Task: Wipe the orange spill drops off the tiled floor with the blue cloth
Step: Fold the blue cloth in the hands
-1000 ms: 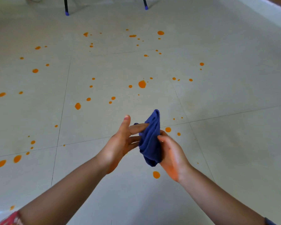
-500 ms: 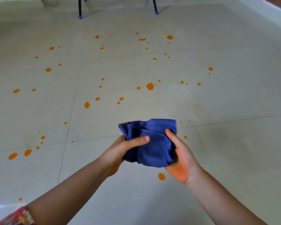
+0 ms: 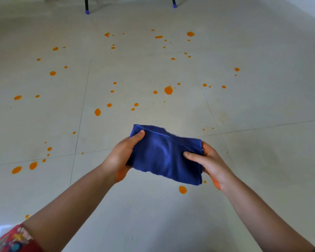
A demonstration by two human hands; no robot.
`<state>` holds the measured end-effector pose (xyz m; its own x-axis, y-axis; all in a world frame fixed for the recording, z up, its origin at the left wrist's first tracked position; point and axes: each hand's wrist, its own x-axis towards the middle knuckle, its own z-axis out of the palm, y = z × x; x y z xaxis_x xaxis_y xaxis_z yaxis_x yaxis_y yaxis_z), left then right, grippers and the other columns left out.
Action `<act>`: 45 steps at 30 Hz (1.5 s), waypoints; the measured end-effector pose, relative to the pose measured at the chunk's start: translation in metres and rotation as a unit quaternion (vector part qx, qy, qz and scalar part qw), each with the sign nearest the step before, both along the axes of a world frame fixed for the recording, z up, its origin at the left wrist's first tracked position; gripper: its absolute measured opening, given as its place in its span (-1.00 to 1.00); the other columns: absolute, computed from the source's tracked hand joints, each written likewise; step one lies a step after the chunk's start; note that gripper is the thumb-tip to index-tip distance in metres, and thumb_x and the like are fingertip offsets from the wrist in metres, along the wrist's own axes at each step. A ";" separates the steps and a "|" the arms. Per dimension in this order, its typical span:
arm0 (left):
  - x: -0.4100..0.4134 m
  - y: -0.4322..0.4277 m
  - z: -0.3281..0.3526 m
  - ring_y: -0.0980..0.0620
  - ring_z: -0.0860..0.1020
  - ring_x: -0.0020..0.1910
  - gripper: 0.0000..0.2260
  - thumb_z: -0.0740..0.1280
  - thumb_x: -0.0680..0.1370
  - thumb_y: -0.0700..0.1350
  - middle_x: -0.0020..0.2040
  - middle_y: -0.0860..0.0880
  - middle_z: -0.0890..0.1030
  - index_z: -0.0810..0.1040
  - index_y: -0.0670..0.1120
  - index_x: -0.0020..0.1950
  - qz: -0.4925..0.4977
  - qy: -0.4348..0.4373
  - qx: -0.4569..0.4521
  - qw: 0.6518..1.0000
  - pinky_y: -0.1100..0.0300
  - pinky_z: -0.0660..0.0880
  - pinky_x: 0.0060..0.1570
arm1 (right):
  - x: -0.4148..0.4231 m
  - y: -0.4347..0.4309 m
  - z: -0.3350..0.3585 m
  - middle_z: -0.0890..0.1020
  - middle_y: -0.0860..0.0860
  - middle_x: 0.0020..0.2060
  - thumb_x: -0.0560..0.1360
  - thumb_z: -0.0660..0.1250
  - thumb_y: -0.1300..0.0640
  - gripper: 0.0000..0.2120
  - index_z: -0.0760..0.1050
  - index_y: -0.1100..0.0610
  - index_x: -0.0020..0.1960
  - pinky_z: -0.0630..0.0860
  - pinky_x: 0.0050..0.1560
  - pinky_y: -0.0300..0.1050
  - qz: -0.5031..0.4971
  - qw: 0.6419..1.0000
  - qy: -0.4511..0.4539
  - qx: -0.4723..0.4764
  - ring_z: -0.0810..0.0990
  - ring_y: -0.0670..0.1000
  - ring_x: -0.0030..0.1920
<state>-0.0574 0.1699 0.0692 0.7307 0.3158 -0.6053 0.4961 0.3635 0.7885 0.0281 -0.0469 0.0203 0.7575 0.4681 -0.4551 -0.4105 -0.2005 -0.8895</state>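
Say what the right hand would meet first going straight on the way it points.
The right hand points left into the blue cloth it grips; beyond that, probably the left hand.

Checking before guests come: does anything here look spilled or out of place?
Yes. Orange spill drops are scattered across the pale tiled floor. The folded blue cloth is held above them by the left hand and right hand, and both palms carry orange stains.
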 end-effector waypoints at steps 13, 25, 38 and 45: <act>0.002 0.010 0.003 -0.09 0.61 0.15 -0.66 0.26 0.54 0.07 0.10 -0.13 0.67 0.62 -0.14 0.12 -0.110 -0.058 0.013 0.992 0.03 0.50 0.17 | 0.017 -0.017 0.047 0.57 -0.02 -0.24 0.43 0.34 0.02 -0.89 0.52 0.00 -0.26 0.45 -0.15 -0.20 -0.049 0.983 -0.028 0.175 0.56 -0.06 -0.18; 0.016 0.029 0.039 0.05 0.65 -0.03 -0.69 0.11 0.66 -0.03 -0.04 -0.03 0.71 0.62 -0.11 0.06 -0.069 -0.120 0.067 0.988 0.20 0.53 -0.08 | 0.054 0.012 0.086 0.48 0.12 -0.26 0.46 0.40 0.06 -0.88 0.57 -0.08 -0.01 0.43 -0.10 -0.11 -0.006 0.985 -0.167 0.052 0.52 0.03 -0.21; 0.016 0.045 0.044 -0.07 0.63 0.03 -0.69 0.36 0.44 -0.18 0.05 -0.12 0.66 0.58 -0.17 0.18 -0.058 -0.156 -0.043 0.985 0.17 0.57 -0.09 | 0.031 0.026 0.058 0.66 0.14 0.08 0.42 0.28 0.27 -0.62 0.50 0.26 0.24 0.61 -0.05 -0.19 -0.011 0.956 0.152 0.252 0.67 0.03 0.02; 0.019 0.035 0.014 0.02 0.62 -0.20 -0.84 0.33 0.58 -0.06 -0.21 -0.04 0.68 0.62 -0.13 -0.04 0.109 0.046 0.015 0.993 0.21 0.51 -0.26 | 0.034 0.035 0.050 0.66 0.06 -0.07 0.54 0.35 0.19 -0.74 0.48 0.02 0.21 0.54 -0.16 -0.16 -0.144 0.980 0.115 0.079 0.65 0.00 -0.15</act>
